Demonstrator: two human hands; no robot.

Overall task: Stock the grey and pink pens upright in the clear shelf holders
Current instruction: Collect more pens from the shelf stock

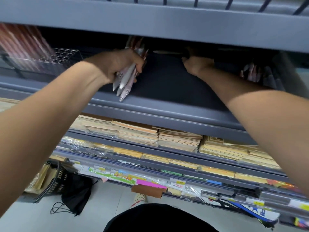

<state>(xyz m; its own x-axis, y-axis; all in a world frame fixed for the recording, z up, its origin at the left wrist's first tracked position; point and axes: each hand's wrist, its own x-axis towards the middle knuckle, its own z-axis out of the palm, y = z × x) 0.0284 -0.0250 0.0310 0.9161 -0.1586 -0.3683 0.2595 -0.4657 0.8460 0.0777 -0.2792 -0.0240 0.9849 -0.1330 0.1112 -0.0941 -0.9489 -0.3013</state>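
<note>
My left hand point(120, 64) grips a bundle of several grey and pink pens point(124, 81), tips pointing down over the grey shelf's front edge point(167, 104). A clear holder point(55, 59) stands to the left on the same shelf, part filled with pink pens point(21, 42), its right holes bare. My right hand point(197, 64) reaches deep into the dark shelf space; its fingers are hidden in shadow. More pink and grey pens point(254, 74) stand at the right behind my right forearm.
The upper shelf's grey lip point(150, 24) hangs low over both hands. Stacks of brown and yellow notebooks point(158, 136) fill the shelves below. A black basket point(55, 180) and a black drawstring bag point(76, 195) lie on the floor at lower left.
</note>
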